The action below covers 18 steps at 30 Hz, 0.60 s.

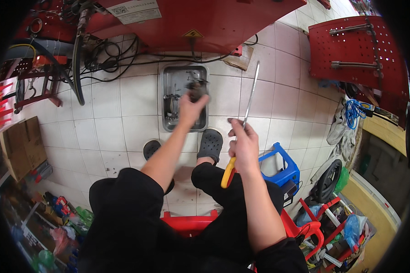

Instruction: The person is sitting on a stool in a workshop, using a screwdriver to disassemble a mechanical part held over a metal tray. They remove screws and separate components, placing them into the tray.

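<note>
A metal tray [163, 123] lies on the tiled floor in front of my feet, with several small metal parts [172, 102] in it. Over its right side my left hand [192, 109] is closed around a dark, greasy-looking metal part [197, 86]; motion blurs the part, so its exact kind does not show. My right hand [245, 148] grips a long screwdriver [252, 93] by its shaft near the handle. The yellow and red handle sticks out below the hand, and the thin shaft points up and away, apart from the tray.
Behind the tray stands a large red machine [200, 32], with black cables [109, 59] along its base. A red perforated panel [351, 54] is at the far right, a blue stool [284, 166] by my right arm, a cardboard box [23, 145] at the left.
</note>
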### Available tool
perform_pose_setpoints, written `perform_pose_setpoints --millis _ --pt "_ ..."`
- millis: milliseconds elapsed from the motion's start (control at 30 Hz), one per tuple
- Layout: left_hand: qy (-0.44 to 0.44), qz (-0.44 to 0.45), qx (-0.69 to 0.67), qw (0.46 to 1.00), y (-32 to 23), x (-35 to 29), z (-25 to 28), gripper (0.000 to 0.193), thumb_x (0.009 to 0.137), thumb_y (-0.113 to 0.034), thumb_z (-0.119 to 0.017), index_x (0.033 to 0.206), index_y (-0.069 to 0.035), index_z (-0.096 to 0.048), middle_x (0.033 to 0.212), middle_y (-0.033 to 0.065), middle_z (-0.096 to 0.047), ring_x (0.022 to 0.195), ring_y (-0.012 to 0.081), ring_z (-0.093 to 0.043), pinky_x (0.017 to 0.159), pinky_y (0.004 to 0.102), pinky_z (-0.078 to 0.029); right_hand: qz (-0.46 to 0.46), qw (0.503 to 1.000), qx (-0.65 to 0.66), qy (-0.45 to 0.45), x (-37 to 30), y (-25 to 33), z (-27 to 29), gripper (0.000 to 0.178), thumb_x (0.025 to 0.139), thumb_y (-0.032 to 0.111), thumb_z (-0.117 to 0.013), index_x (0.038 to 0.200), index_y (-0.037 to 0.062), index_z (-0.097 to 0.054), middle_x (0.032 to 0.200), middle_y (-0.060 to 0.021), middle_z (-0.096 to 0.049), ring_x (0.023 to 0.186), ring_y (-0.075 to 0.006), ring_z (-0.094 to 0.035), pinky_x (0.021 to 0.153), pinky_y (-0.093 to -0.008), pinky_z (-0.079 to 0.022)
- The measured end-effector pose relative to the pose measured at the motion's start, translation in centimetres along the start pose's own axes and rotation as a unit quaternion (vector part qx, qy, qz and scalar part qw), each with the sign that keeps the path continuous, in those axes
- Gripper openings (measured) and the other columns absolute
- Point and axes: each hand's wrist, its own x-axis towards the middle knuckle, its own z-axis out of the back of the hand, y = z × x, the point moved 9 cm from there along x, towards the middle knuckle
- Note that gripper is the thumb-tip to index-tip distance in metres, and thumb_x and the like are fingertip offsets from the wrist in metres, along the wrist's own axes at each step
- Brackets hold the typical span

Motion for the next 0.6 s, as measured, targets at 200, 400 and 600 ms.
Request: perform_pose_setpoints --millis 200,400,600 --pt "0.148 0.088 -0.201 0.964 -1.0 -10.1 -9.0 0.031 0.076 -0.013 -0.073 0.101 0.002 -0.062 0.092 0.0081 -0.066 0.084 0.0133 -0.062 0.076 0.0286 -0.051 0.01 0.993 -0.063 -0.102 2.6 -1.9 5.2 0.04 0.087 0.038 -0.06 0.104 0.0013 -0.061 0.076 -0.0048 -0.055 0.042 -0.0064 -0.041 0.034 -0.0239 -0.033" --pt "0.18 0.153 -0.33 0.914 0.0 -11.5 -9.0 0.023 0.083 -0.014 -0.066 0.102 -0.003 -0.062 0.094 0.0044 -0.066 0.087 0.0116 -0.061 0.081 0.0283 -0.047 0.024 0.978 -0.193 -0.074 1.8 -2.2 4.0 0.059 0.085 0.049 -0.059 0.117 -0.0004 -0.054 0.074 -0.0048 -0.053 0.049 -0.0113 -0.049 0.037 -0.0256 -0.037" --pt "0.133 0.038 0.16 0.977 -3.6 -5.0 -2.7 0.045 0.072 -0.031 -0.075 0.102 0.001 -0.063 0.093 0.012 -0.068 0.083 0.0191 -0.065 0.076 0.0316 -0.05 0.017 0.994 -0.102 -0.023 0.1 -0.7 2.1 0.057 0.089 0.047 -0.054 0.12 -0.0005 -0.047 0.092 -0.0116 -0.059 0.041 -0.0044 -0.034 0.035 -0.0227 -0.032"
